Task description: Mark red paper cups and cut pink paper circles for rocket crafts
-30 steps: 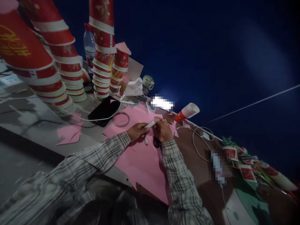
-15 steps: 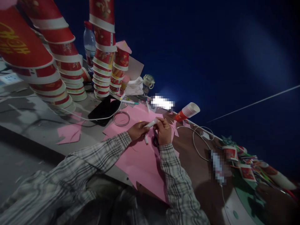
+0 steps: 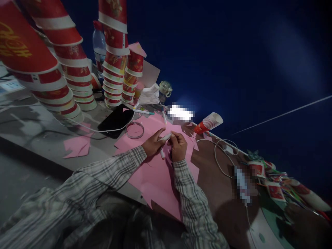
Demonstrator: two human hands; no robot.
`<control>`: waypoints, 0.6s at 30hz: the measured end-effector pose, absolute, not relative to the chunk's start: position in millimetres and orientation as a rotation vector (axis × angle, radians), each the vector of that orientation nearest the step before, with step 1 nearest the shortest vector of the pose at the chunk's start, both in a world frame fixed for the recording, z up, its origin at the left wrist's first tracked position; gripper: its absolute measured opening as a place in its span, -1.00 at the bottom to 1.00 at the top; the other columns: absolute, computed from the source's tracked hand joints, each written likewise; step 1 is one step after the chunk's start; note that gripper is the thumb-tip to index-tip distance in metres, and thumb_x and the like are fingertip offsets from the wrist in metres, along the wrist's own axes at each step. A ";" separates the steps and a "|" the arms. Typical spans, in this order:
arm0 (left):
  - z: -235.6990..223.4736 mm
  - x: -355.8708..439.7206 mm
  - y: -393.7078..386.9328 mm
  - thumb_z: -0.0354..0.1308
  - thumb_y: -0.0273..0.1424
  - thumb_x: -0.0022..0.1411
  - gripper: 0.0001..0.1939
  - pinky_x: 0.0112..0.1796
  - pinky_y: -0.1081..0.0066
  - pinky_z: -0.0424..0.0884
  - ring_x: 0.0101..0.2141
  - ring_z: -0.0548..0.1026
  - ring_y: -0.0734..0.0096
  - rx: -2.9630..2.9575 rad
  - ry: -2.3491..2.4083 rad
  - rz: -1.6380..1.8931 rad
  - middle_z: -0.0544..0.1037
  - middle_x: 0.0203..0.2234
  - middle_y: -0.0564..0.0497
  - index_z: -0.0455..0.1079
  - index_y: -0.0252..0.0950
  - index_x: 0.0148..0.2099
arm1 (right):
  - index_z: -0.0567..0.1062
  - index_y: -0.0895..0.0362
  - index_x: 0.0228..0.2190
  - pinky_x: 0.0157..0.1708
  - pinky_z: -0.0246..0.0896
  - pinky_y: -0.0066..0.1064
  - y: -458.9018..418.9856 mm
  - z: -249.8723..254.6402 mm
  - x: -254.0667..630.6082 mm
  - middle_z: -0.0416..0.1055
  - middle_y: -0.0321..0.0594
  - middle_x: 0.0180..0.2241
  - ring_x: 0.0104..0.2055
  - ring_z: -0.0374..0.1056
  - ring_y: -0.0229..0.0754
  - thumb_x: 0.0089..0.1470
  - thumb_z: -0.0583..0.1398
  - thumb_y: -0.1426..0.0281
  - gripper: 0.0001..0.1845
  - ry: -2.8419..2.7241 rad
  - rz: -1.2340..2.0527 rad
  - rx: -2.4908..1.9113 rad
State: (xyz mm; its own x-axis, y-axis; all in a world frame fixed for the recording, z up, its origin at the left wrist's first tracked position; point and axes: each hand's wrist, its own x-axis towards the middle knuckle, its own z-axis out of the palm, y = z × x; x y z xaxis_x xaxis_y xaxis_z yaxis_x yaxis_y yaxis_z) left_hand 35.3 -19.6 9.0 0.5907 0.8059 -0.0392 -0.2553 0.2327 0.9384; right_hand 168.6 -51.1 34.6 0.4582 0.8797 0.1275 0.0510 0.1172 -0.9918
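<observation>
Fingers of the left hand and right hand are closed on one object held between them, logged last by size. Grey worktop carries everything; pink paper covers the part below the hands, ragged-edged, judged light and easily creased or slid by a forearm. Black phone lies flat to the left, with a metal-looking ring resting nearer the hands on the paper's edge. White pen lies on the paper beneath the hands, partly hidden; judged stiff and prone to roll. Smallest: white piece, slim, slanting above the paper. Left fingers curl about its near end, thumb standing out along the far side; right thumb and index pinch the opposite end. Material not resolved: paper roll or plastic tube, cannot tell. Judged very light, so grip force should be low; if paper, it would dent under a hard squeeze; if plastic, stiffer and somewhat slippery. Best hold: fingertips at the two ends, leaving the middle unpressed.
</observation>
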 end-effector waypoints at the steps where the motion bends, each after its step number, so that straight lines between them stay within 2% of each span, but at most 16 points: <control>1: 8.8 34.9 -19.5 0.14 -0.34 0.31 -0.14 -0.64 0.50 0.25 -0.70 0.26 0.55 1.124 0.603 0.797 0.29 -0.58 0.27 -0.14 -0.34 0.53 | 0.58 0.05 -0.33 -0.49 0.24 -0.38 -51.3 34.4 167.3 0.41 -0.43 -0.62 -0.58 0.28 -0.30 -0.02 0.31 0.22 -0.79 -0.925 0.747 -1.320; 5: 9.4 32.9 -19.3 0.15 -0.30 0.31 -0.12 -0.65 0.51 0.20 -0.70 0.23 0.55 1.153 0.606 0.812 0.27 -0.61 0.27 -0.13 -0.33 0.55 | 0.58 0.06 -0.34 -0.50 0.22 -0.38 -51.8 32.9 162.2 0.38 -0.45 -0.64 -0.59 0.27 -0.30 -0.02 0.31 0.21 -0.78 -0.917 0.738 -1.304; 10: 10.4 31.3 -20.8 0.14 -0.29 0.33 -0.19 -0.66 0.53 0.21 -0.71 0.24 0.60 1.167 0.627 0.815 0.33 -0.56 0.23 -0.03 -0.25 0.54 | 0.56 0.05 -0.29 -0.49 0.23 -0.37 -52.3 28.0 158.9 0.37 -0.46 -0.66 -0.60 0.30 -0.29 0.01 0.30 0.16 -0.73 -0.919 0.774 -1.286; 12: 8.4 31.9 -21.8 0.12 -0.30 0.33 -0.19 -0.67 0.53 0.21 -0.71 0.24 0.61 1.156 0.632 0.822 0.34 -0.54 0.23 -0.05 -0.23 0.54 | 0.56 0.05 -0.27 -0.50 0.24 -0.36 -51.9 26.1 158.9 0.36 -0.46 -0.66 -0.61 0.30 -0.27 0.03 0.28 0.14 -0.72 -0.919 0.792 -1.279; 18: 1.2 39.5 -22.1 0.14 -0.26 0.34 -0.15 -0.63 0.50 0.22 -0.68 0.24 0.61 1.120 0.640 0.822 0.42 -0.47 0.18 -0.13 -0.35 0.53 | 0.52 0.02 -0.25 -0.52 0.24 -0.37 -51.5 25.9 162.0 0.40 -0.44 -0.57 -0.59 0.28 -0.29 -0.03 0.33 0.20 -0.71 -0.940 0.844 -1.295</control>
State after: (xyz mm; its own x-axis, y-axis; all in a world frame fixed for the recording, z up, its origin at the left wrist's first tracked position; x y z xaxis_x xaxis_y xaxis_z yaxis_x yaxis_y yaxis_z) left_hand 39.5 -22.1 1.2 0.5555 0.8305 -0.0406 -0.2430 0.2088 0.9473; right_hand 162.0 -51.5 25.9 0.3976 0.9129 0.0921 0.0061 0.0978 -0.9952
